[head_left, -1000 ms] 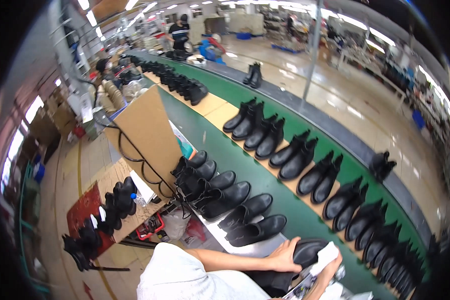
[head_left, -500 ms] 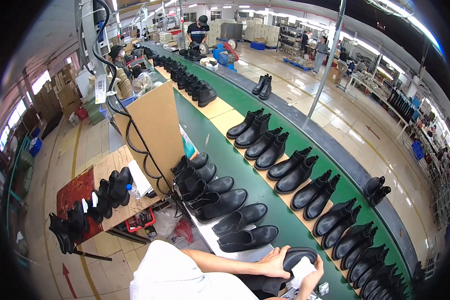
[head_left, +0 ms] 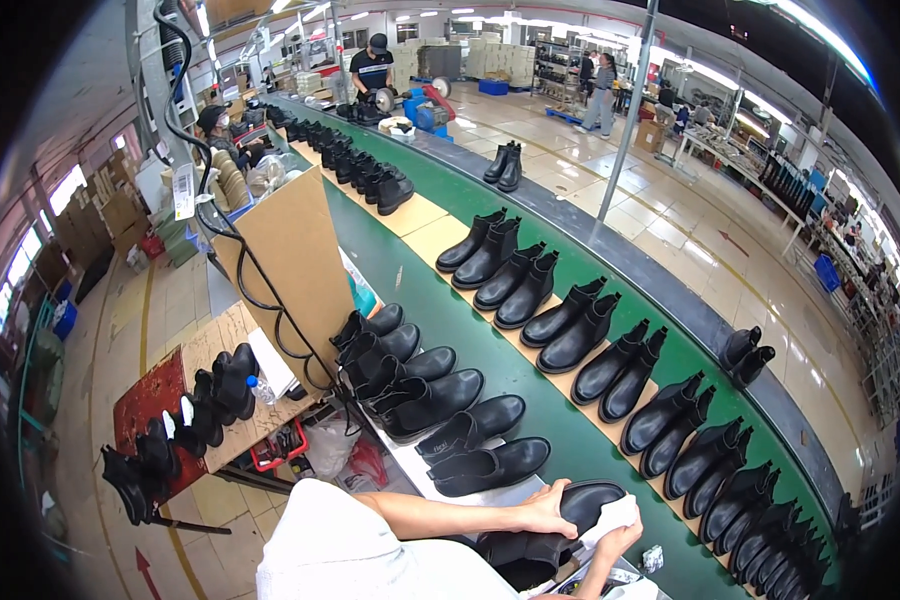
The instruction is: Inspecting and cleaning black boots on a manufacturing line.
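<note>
At the near edge the left hand grips a black ankle boot across its upper, fingers curled over it, while the right hand is closed around a white cloth pressed to the toe. The boot rests just beside the green conveyor belt. The cloth could smear the polished leather, or the boot could tip into the row of finished boots to its left if the grip loosens. Farther off, paired boots line the belt's tan strip, a cardboard panel stands to the left, and workers stand at the far end of the tiled factory floor
</note>
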`<action>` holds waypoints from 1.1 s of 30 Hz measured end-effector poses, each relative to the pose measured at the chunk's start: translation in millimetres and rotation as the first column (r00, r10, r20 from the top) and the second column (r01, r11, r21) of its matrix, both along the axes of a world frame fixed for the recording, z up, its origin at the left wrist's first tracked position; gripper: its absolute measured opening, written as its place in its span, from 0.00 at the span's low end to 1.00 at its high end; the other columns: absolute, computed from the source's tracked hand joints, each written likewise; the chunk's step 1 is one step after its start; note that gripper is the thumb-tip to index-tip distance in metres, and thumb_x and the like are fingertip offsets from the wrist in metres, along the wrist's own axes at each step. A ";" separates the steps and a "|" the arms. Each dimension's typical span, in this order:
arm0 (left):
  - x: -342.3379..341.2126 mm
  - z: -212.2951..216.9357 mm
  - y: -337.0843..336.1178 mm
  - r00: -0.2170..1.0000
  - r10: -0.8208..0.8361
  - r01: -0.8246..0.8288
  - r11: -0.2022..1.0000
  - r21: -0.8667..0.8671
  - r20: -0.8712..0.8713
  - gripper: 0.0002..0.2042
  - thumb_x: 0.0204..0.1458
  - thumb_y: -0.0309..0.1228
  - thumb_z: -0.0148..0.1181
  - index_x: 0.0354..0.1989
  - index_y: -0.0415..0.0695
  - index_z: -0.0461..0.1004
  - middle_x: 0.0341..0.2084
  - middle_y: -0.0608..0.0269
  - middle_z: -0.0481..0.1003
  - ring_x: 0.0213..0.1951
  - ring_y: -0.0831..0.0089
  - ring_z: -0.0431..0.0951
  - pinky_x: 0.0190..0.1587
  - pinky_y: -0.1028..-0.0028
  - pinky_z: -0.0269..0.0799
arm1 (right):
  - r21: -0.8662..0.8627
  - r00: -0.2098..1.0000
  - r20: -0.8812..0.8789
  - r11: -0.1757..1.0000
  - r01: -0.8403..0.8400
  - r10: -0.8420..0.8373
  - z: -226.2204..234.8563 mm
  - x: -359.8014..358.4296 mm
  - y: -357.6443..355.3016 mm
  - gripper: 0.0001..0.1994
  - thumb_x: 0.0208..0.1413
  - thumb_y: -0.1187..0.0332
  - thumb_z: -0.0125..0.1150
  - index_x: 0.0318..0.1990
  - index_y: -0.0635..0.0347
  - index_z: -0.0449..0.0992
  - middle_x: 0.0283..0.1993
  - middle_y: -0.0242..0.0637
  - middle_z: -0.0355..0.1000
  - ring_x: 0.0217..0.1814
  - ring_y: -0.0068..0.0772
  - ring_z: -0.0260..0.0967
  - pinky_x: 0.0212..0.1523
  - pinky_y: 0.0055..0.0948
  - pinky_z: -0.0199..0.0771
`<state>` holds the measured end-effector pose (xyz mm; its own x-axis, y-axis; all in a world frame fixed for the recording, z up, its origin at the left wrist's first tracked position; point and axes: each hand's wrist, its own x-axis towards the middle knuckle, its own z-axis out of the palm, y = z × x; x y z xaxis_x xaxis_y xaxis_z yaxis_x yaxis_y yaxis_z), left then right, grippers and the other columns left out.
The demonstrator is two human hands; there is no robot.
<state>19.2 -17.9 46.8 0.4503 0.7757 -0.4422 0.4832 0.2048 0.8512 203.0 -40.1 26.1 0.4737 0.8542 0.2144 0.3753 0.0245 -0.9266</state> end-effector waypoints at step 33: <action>5.7 -34.9 -12.4 0.859 -0.338 0.413 0.902 0.130 -0.385 0.08 0.34 0.19 0.57 0.26 0.30 0.73 0.29 0.36 0.74 0.36 0.46 0.77 0.35 0.59 0.73 | -0.522 0.950 0.247 0.852 -0.036 0.191 -90.1 15.6 -123.2 0.17 0.53 0.76 0.48 0.52 0.69 0.68 0.53 0.55 0.64 0.56 0.54 0.62 0.59 0.40 0.60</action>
<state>24.8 -30.3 11.8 0.5730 0.6667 -0.4767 0.7574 -0.2085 0.6188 218.6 -163.3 -64.0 0.3532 0.9228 -0.1537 0.6426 -0.3587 -0.6771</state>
